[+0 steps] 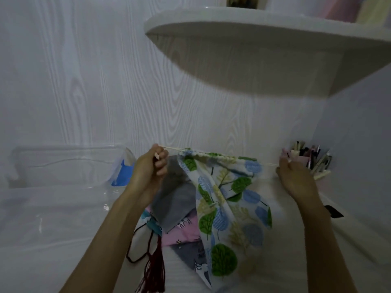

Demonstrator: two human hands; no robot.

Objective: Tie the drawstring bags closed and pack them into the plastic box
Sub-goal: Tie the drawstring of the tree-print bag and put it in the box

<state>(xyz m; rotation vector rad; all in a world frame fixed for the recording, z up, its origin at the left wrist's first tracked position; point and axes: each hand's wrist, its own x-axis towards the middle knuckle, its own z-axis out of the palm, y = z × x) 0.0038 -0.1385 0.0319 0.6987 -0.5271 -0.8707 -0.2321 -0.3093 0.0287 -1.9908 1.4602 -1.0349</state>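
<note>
A clear plastic box (61, 168) sits at the frame's left. At centre, the white tree-print drawstring bag (228, 208) overlaps a pile of fabric bags (179, 212). A pink holder of brushes (306, 161) stands right; a white curved shelf (264, 39) is upper right.

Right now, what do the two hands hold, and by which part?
Both hold the tree-print drawstring bag by its cream cord ends: the left hand pulls one end leftward, the right hand the other rightward, gathering the mouth.

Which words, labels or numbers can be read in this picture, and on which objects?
None can be read.
Grey unicorn bag: some pale print, too blurred to read.
Tree-print bag, plastic box, brush holder: no text visible.
</note>
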